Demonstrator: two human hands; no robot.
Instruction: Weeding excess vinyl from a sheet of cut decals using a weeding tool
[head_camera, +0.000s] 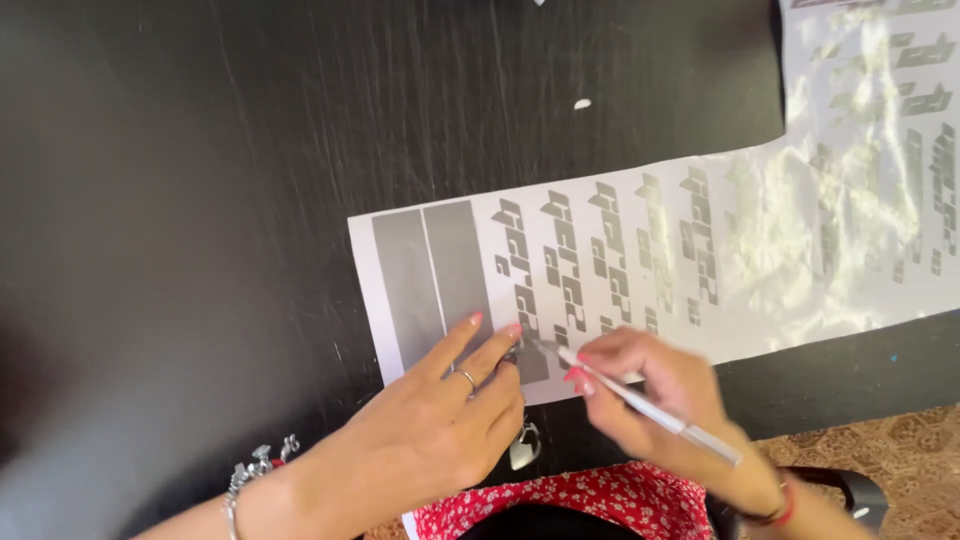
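- Nearest to us we see red flowery cloth (590, 500) at the table's near edge.
- Our left hand (430, 425) lies flat on the sticker sheet (600, 270), fingers (462, 335) spread and pressing its near left corner.
- Our right hand (655, 390) pinches a thin white tool (650, 405).
- The tool's tip touches the sheet just beside our left fingertips.
- The sheet lies on the black table (200, 200), near its front edge.
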